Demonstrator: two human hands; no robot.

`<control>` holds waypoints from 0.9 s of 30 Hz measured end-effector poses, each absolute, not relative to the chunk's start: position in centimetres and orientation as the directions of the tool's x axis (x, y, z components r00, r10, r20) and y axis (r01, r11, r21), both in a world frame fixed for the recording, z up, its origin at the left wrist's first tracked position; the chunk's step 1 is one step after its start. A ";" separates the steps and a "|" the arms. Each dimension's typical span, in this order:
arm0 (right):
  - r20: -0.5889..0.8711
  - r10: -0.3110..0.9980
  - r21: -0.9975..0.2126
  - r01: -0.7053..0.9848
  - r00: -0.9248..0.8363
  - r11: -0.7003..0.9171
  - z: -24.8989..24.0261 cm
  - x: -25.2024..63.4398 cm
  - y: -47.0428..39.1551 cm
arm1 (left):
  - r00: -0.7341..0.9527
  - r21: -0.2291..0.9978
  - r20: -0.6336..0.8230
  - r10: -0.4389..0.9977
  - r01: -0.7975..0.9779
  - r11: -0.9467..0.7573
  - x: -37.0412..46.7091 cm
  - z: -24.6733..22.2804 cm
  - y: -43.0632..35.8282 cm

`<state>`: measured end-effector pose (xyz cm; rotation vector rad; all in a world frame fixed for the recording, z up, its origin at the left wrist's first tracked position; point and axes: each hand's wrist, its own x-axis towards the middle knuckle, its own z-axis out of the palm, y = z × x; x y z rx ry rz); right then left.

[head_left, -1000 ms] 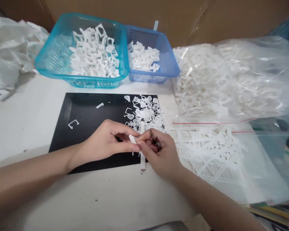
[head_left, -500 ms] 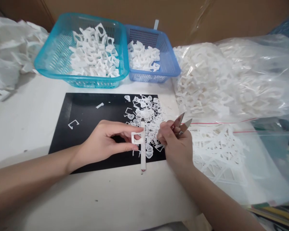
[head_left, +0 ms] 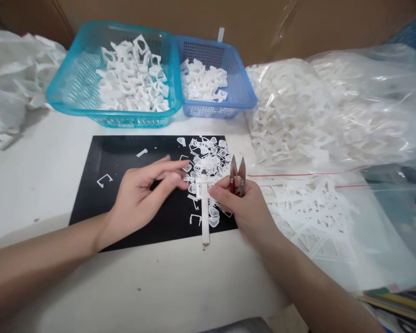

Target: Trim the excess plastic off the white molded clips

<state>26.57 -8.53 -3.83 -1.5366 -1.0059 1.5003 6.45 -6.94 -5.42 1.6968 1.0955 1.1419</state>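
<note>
My left hand (head_left: pixel 143 190) is open with nothing in it, its fingers stretched toward a small white plastic frame (head_left: pixel 198 189). Thumb and fingertips of my right hand (head_left: pixel 251 209) are closed at the right side of that frame, which sits over a narrow white stick (head_left: pixel 205 223) with a dark tip. The same right hand holds thread snips (head_left: pixel 241 175), their two blades apart and pointing up. Under both hands lies a black mat (head_left: pixel 138 212), with a heap of white plastic scraps (head_left: pixel 211 159) on its right part.
Behind the mat stand a turquoise basket (head_left: pixel 67 109) and a blue basket (head_left: pixel 244 99), both holding white plastic pieces. Clear bags of white parts (head_left: pixel 291 111) fill the right side. White lattice sprues (head_left: pixel 308 212) lie near my right wrist. Another bag (head_left: pixel 17 83) is at far left.
My left hand has let go of the white frame and moved slightly left and up. My right hand has come left to the frame, and the snips now point upward.
</note>
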 end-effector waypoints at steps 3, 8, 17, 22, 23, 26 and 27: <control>-0.428 0.904 -0.903 -0.039 -0.001 -0.428 -4.0 26.9 -8.5 | 0.090 0.911 0.201 0.976 0.349 -0.219 6.6 -5.3 -7.0; -0.432 0.902 -0.901 -0.049 -0.015 -0.432 -3.9 26.9 -8.5 | 0.115 0.922 0.239 0.964 0.283 -0.263 6.9 -5.4 -6.8; -0.485 0.831 -0.874 0.119 -0.271 -0.471 -2.6 27.0 -8.5 | 0.676 0.986 -0.121 0.727 -0.005 0.168 6.8 -4.4 -6.1; -0.369 0.901 -0.925 0.185 -0.231 -0.331 -2.6 26.9 -8.5 | 0.746 0.915 -0.112 0.656 -0.180 0.361 7.0 -4.7 -6.5; -0.345 0.915 -0.931 0.201 -0.207 -0.305 -2.6 26.9 -8.6 | 0.748 0.906 -0.099 0.656 -0.204 0.370 7.0 -4.8 -6.6; -0.273 0.952 -0.946 0.217 -0.135 -0.241 -2.5 26.8 -8.8 | 0.734 0.913 -0.080 0.674 -0.217 0.345 7.2 -4.7 -6.9; -0.256 0.960 -0.950 0.215 -0.114 -0.228 -2.4 26.7 -8.9 | 0.714 0.925 -0.076 0.696 -0.211 0.317 7.3 -4.6 -7.0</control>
